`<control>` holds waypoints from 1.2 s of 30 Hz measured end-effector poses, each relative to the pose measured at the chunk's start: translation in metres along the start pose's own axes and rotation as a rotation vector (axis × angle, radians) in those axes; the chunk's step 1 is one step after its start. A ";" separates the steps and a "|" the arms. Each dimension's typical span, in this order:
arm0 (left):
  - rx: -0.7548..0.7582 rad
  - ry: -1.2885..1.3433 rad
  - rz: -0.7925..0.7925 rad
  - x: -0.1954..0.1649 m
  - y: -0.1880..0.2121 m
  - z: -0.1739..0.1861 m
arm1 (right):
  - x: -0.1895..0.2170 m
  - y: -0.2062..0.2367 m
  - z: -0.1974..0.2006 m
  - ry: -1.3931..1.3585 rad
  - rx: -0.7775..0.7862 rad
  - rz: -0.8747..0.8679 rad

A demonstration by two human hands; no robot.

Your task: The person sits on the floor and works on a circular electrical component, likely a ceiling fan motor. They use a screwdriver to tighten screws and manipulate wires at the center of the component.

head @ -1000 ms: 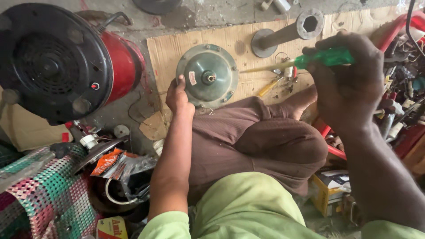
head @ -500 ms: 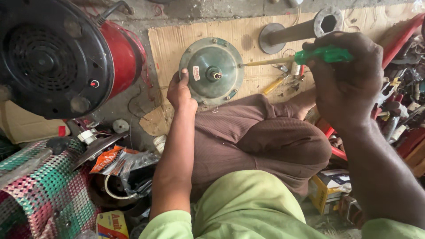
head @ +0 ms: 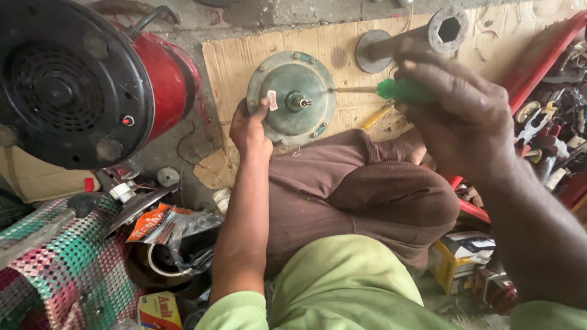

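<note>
A round grey-green motor housing with a short centre shaft lies on a sheet of cardboard on the floor. My left hand grips its lower left rim. My right hand holds a green-handled screwdriver. Its metal tip touches the right edge of the housing. My folded knee in brown trousers sits just below the housing.
A large red cylinder with a black vented end lies at the left. A grey metal socket tube on a round base stands behind the housing. Loose tools crowd the right side. A woven plastic basket and wrappers sit at the lower left.
The screwdriver tip has come up against the right edge of the housing. My left hand keeps its hold on the rim. The view has shifted slightly.
</note>
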State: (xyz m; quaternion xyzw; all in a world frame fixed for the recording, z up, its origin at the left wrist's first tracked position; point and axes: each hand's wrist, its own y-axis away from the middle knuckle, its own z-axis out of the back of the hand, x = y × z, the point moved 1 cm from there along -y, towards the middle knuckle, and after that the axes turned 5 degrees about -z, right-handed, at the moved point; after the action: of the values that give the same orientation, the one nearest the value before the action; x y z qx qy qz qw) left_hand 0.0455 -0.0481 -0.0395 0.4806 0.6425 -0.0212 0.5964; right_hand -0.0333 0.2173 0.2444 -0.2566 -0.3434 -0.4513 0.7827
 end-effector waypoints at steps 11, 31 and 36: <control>0.020 -0.349 0.205 -0.015 0.016 -0.024 | -0.017 0.031 -0.004 0.012 -0.396 -0.434; 0.089 -1.459 -0.419 -0.076 -0.004 -0.145 | -0.070 0.159 -0.058 0.505 0.714 -0.871; 0.101 -1.330 -0.299 -0.066 -0.021 -0.133 | -0.050 0.151 -0.064 0.423 0.865 -1.027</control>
State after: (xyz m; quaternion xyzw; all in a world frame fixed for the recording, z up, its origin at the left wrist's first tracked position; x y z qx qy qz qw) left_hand -0.0787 -0.0193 0.0393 0.2986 0.1971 -0.4240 0.8320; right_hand 0.1018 0.2677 0.1519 0.3653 -0.4101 -0.6270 0.5524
